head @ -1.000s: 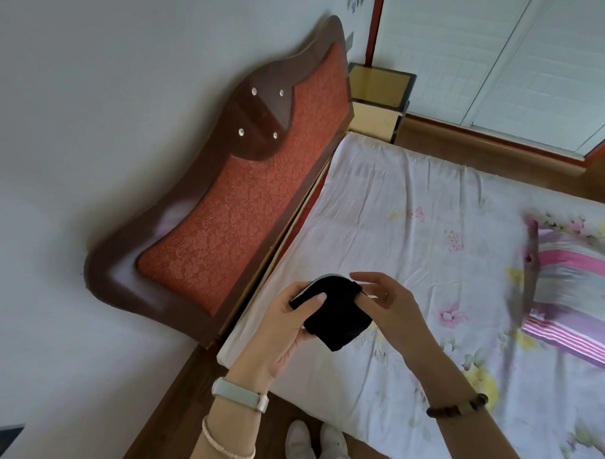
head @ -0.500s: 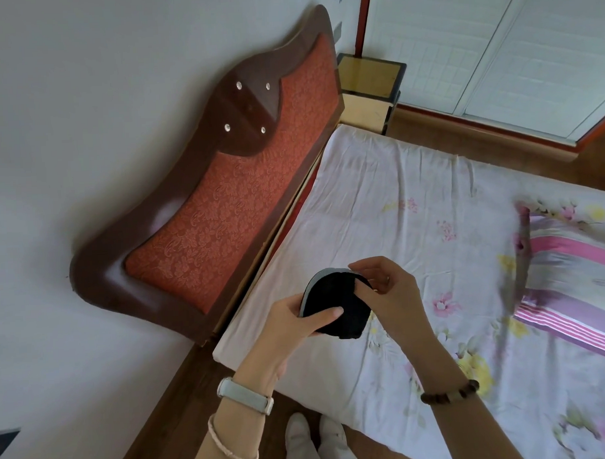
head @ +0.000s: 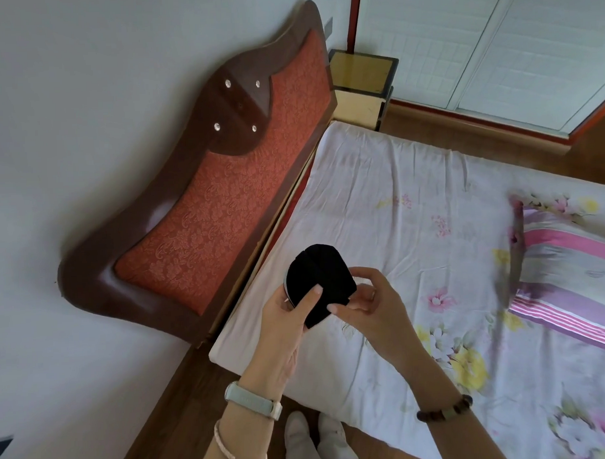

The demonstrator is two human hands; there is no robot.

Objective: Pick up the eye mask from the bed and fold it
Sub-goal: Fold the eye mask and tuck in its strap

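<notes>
A black eye mask (head: 321, 278) is held in the air above the near corner of the bed (head: 397, 226). It looks doubled over into a rounded half shape with a thin grey edge on its left. My left hand (head: 284, 329) grips it from below, thumb pressed across its front. My right hand (head: 372, 306) pinches its lower right edge with fingertips. Both hands are shut on the mask, and part of it is hidden behind my fingers.
A floral sheet covers the bed. A red padded headboard (head: 218, 211) with dark wood frame stands at the left. A pink striped pillow (head: 570, 275) lies at the right. A yellow nightstand (head: 361, 86) sits beyond. My feet (head: 315, 441) are on the wooden floor.
The mask has gone from lying flatter between my hands to standing upright and more compact. My left thumb now lies across its front, and both hands sit slightly closer together.
</notes>
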